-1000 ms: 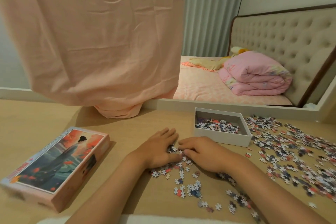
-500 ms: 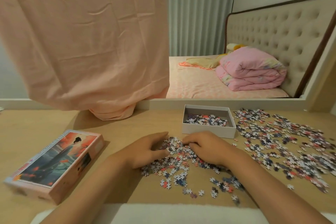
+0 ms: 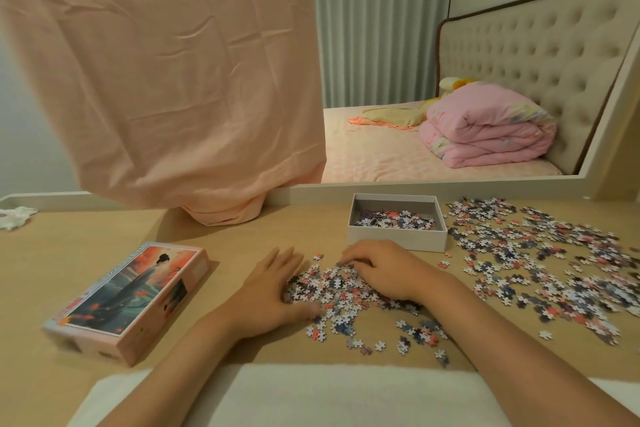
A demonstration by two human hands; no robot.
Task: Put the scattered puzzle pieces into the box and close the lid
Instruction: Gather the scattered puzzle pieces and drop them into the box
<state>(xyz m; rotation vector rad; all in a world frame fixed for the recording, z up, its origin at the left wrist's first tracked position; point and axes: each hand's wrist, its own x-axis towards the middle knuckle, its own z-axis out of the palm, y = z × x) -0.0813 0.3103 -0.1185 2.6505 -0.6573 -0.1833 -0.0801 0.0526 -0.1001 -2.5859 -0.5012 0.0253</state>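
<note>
A heap of small puzzle pieces (image 3: 332,288) lies on the wooden table between my two hands. My left hand (image 3: 273,291) lies flat with straight fingers against the heap's left side. My right hand (image 3: 384,270) rests on the heap's right side, fingers bent over the pieces. Just beyond it stands the open white box (image 3: 398,236) holding some pieces. A wide scatter of pieces (image 3: 540,260) covers the table to the right. The lid (image 3: 131,298), printed with a figure in a robe, lies at the left.
A peach cloth (image 3: 166,80) hangs over the mirror behind the table and bunches onto the tabletop. The mirror frame (image 3: 450,185) runs along the table's back. A white crumpled object (image 3: 15,217) sits at far left. A white cushion edge (image 3: 346,392) is near me.
The pieces between my hands have been gathered into a denser heap. My left hand has flattened and slid leftward at the heap's edge. The view has dropped and shifted left.
</note>
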